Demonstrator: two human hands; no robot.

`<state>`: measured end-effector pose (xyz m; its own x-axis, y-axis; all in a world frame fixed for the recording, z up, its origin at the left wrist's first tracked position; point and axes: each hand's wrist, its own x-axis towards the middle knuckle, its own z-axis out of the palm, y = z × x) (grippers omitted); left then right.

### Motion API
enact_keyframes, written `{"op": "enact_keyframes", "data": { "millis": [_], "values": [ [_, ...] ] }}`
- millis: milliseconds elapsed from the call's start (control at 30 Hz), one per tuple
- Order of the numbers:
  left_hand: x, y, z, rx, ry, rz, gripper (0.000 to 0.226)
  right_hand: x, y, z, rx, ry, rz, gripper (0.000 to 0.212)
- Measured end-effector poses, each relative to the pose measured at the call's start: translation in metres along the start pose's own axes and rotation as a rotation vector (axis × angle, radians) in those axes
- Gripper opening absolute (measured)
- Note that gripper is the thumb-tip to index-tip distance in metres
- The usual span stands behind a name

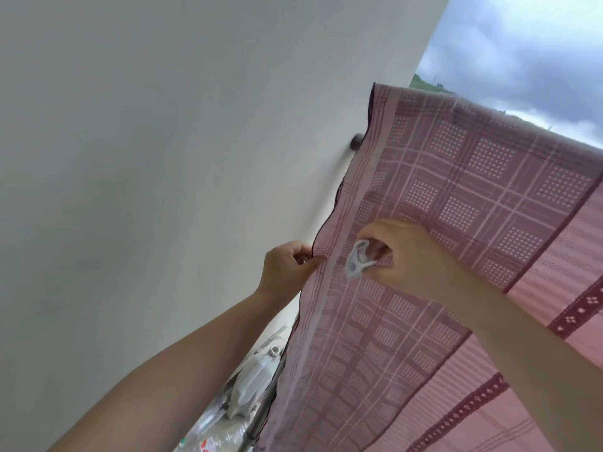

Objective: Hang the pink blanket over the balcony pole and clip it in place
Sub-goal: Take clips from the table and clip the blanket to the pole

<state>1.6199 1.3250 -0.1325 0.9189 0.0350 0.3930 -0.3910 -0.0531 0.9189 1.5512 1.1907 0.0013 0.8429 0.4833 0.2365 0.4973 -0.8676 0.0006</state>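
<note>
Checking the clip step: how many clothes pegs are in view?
1. A white peg is held in the right hand, against the pink blanket near its edge, which the left hand pinches. Others may be hidden behind the cloth.

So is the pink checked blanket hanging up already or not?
Hanging. The pink checked blanket drapes over the dark pole. The right hand holds a white plastic clip against it.

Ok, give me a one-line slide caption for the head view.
Left hand pinches the pink blanket edge while the right hand holds a white clip against it beside the wall.
</note>
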Motion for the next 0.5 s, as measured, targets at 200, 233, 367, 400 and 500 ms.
{"op": "enact_keyframes", "data": {
  "millis": [200,233,367,400,500],
  "values": [
    [-0.007,-0.005,-0.010,-0.083,0.057,0.029,0.017,0.043,-0.026,-0.037,-0.134,0.001,-0.112,0.016],
    [-0.008,-0.006,-0.011,-0.082,0.072,0.032,0.015,0.048,-0.030,-0.039,-0.146,-0.002,-0.128,0.018],
    [-0.010,-0.005,-0.012,-0.061,0.104,0.049,0.014,0.067,-0.052,-0.038,-0.236,-0.099,-0.189,0.046],
    [-0.010,-0.004,-0.012,-0.050,0.107,0.053,0.015,0.072,-0.059,-0.036,-0.297,-0.147,-0.202,0.048],
    [-0.011,-0.001,-0.011,-0.016,0.120,0.057,0.018,0.086,-0.074,-0.028,-0.570,-0.367,-0.194,0.021]
  ]
}}
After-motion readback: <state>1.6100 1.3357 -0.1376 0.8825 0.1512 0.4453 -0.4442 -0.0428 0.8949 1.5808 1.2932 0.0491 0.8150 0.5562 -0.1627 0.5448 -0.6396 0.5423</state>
